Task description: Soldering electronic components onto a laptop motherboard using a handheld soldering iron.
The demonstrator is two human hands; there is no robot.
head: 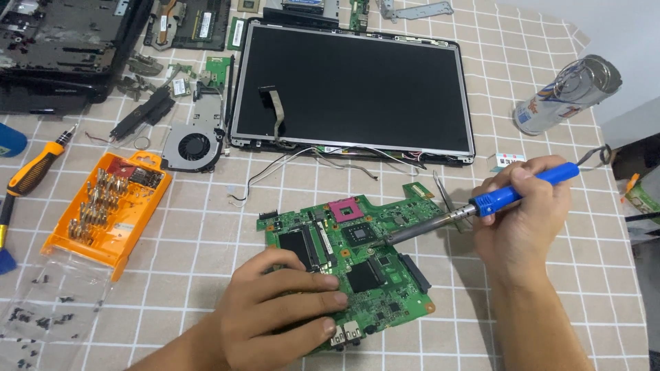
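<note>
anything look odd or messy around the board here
Tiny dark screws lie scattered loose on the clear lid at lower left, beside the orange bit case. A drink can lies tipped over at upper right.

The left hand hides the green circuit board's near-left part. The black laptop base runs off the far-left edge. Tiny screws near left are too small to tell apart.

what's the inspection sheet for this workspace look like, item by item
surface: checked tablecloth, mostly covered with parts
job's things: green circuit board; blue-handled soldering iron, tip on the board
clutter: laptop screen panel, fan, orange bit case, screwdriver, can, loose screws
grippers: left hand pressing the board; right hand gripping the iron
cables: thin wires trailing from the panel
surroundings: laptop base top left
</note>
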